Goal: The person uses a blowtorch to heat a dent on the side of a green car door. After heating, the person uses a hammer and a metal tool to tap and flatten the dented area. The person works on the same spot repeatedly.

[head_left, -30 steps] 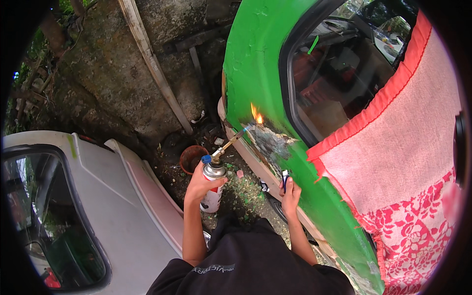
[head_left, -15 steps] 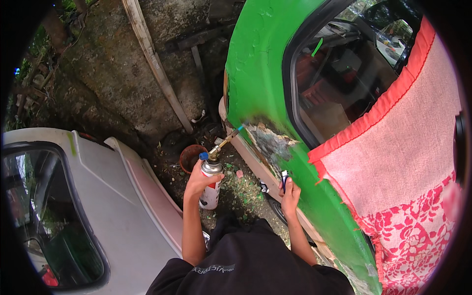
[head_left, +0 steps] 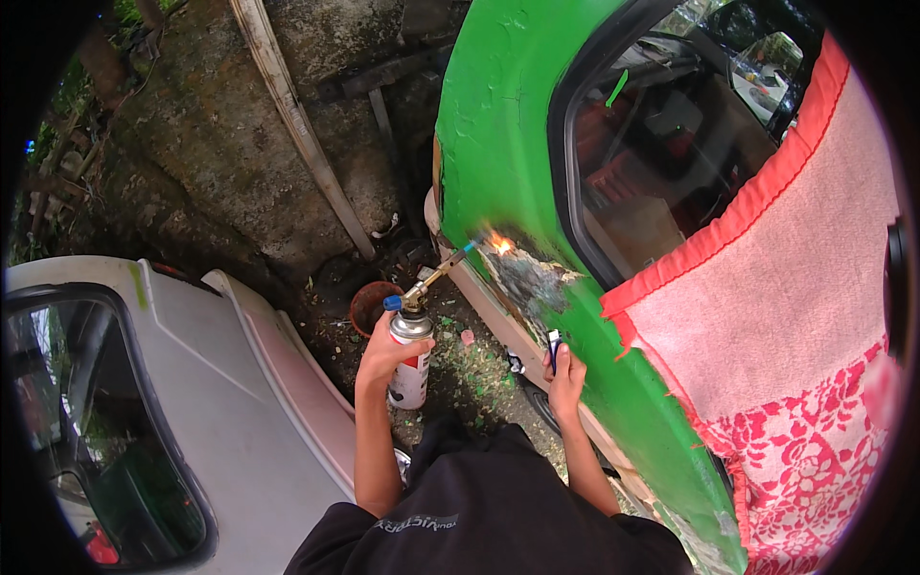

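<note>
My left hand (head_left: 381,353) is wrapped round the white and red canister of a gas torch (head_left: 410,379), held upright with its brass pipe slanting up to the right. A blue flame at its tip points at the burnt patch (head_left: 525,278) on the green car body (head_left: 494,144). Orange fire (head_left: 500,243) burns at that patch's upper left, amid blackened, peeling paint and bare grey surface. Just below the patch, my right hand (head_left: 565,379) grips a small scraper (head_left: 554,351) with a dark blue handle and pale flat head, its tip close to the body.
A pink towel (head_left: 738,316) covers the car's right side beside the window (head_left: 671,144). To my left stands a pale grey car (head_left: 220,383). A reddish-brown pot (head_left: 374,307) and green paint flakes lie on the ground between them. A long wooden plank (head_left: 302,125) leans beyond.
Orange fire has flared up on the burnt patch at the flame's tip. My left hand and the torch have barely shifted. The scraper stays in place.
</note>
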Motion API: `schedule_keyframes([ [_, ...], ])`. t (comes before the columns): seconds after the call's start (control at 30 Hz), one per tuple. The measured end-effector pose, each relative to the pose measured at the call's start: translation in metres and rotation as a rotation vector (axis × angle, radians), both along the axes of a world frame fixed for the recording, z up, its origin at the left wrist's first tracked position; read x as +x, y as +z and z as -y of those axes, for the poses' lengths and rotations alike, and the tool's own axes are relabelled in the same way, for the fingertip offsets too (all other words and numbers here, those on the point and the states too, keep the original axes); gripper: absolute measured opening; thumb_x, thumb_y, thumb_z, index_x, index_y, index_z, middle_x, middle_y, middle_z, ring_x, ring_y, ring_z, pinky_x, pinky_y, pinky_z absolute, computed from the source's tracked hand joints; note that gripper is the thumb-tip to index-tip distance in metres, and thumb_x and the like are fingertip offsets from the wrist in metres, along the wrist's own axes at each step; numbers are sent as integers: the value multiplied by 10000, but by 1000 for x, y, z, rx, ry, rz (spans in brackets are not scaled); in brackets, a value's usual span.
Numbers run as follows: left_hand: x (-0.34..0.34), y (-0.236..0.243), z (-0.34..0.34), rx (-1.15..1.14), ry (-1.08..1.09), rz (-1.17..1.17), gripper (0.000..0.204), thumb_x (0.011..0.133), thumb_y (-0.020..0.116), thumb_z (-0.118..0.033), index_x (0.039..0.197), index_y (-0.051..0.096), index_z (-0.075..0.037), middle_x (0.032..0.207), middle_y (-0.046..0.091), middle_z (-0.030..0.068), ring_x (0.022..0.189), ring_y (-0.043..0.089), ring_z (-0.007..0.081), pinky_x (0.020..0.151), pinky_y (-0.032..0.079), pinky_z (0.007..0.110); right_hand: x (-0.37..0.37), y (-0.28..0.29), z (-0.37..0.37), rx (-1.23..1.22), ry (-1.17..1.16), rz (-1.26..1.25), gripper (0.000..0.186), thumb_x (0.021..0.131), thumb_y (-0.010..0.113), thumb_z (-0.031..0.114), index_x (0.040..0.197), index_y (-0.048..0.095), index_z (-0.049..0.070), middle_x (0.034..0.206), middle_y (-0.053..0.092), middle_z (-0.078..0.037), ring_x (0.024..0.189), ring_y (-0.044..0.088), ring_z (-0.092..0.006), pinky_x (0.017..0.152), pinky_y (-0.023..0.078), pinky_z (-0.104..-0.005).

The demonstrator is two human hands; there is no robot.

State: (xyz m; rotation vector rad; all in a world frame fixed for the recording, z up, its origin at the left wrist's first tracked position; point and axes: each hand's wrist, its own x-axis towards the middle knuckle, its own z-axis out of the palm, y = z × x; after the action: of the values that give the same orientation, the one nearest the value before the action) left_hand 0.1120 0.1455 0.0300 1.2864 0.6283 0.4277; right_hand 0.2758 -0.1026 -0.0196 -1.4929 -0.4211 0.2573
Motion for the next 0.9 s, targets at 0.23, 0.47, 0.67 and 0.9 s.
schedule_keyframes([
  [0.23,1,-13,-9,-4,0,-1,626,639,887,-88,1163,547,-40,958,672,33,864,648,131,840,512,303,-1,0,-3,3,17,-21,538,1093,385,387,728,528,18,535,346,49,456,278,-43,448,188,-260],
  [0.47,5,-43,-24,-78,-22,-15,882,647,896,-90,1370,412,54,1007,643,48,903,619,140,851,505,304,-1,0,-8,4,19,-9,537,1090,389,395,731,527,20,537,343,52,456,273,-41,446,181,-260],
  [0.67,8,-57,-31,-107,-3,-38,1036,641,898,-101,1460,297,101,1052,643,82,941,631,164,888,505,314,-5,2,-11,-11,29,-30,537,1090,389,392,728,526,19,538,350,49,454,276,-40,442,180,-261],
  [0.9,8,-64,-39,-145,-22,-23,1070,640,896,-90,1482,265,105,1065,648,95,955,639,178,898,509,327,-6,1,-17,-33,18,-35,530,1088,398,388,731,542,23,559,397,37,473,313,-43,453,214,-254],
])
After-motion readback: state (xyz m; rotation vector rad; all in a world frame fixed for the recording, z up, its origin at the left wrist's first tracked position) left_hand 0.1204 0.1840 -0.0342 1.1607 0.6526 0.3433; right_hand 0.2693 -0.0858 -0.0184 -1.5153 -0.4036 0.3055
